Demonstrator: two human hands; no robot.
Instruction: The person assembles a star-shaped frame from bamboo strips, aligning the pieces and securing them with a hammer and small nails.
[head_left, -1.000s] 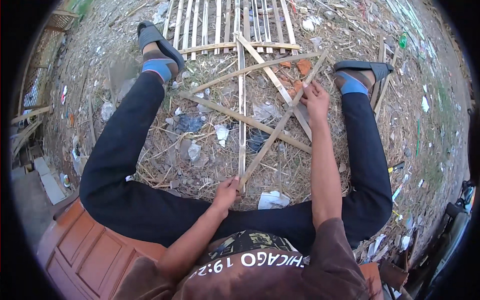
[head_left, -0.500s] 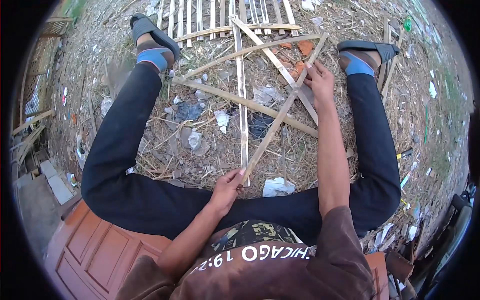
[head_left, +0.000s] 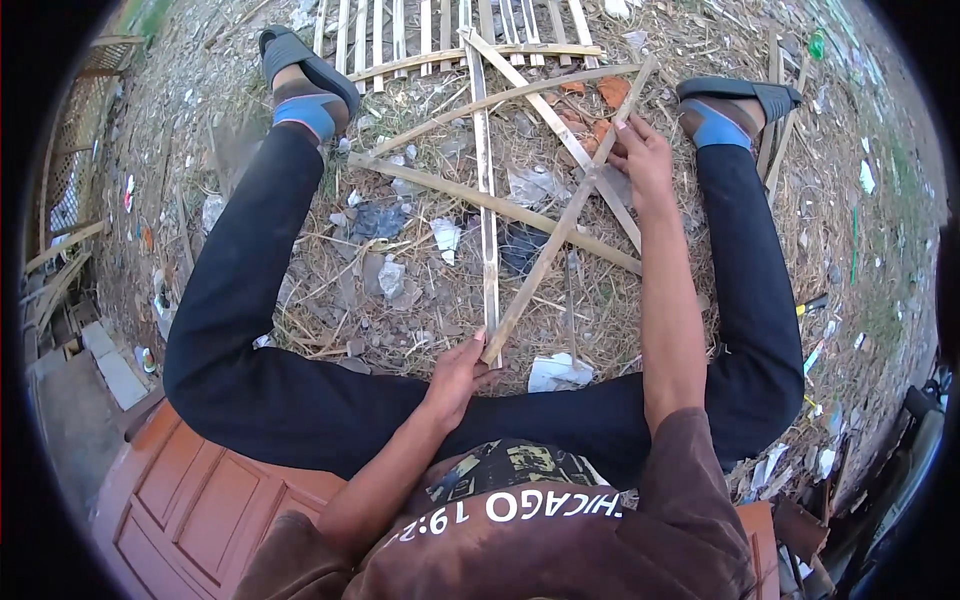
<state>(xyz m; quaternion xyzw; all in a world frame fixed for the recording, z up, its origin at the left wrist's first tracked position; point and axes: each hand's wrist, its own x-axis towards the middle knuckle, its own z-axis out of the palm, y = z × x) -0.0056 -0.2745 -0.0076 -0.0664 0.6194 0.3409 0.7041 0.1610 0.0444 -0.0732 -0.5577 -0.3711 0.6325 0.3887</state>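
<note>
Flat wooden strips cross in a star-shaped frame on the ground between my legs. My left hand [head_left: 458, 382] closes around the near point, where a slanting strip [head_left: 541, 267] meets a long upright strip [head_left: 488, 240]; its thumb lies by the joint and its fingers curl underneath. Farther up the slanting strip, near its far right end, my right hand [head_left: 645, 165] grips its edge with fingers and thumb. Another strip [head_left: 440, 188] runs from the left point across the middle. A bowed strip [head_left: 500, 97] spans the far side, and one more [head_left: 550, 118] slants down to the right.
Beyond the star lies a row of parallel slats [head_left: 425, 35] joined by a crosspiece [head_left: 540, 49]. Dry straw, plastic scraps and brick pieces [head_left: 612, 93] litter the ground. A reddish-brown panelled door [head_left: 200, 500] lies beneath me. A yellow-and-black handled tool [head_left: 812, 305] rests at the right.
My left thumb has shifted slightly away from me and left, toward the upright strip. The star and my right hand have moved only a little.
</note>
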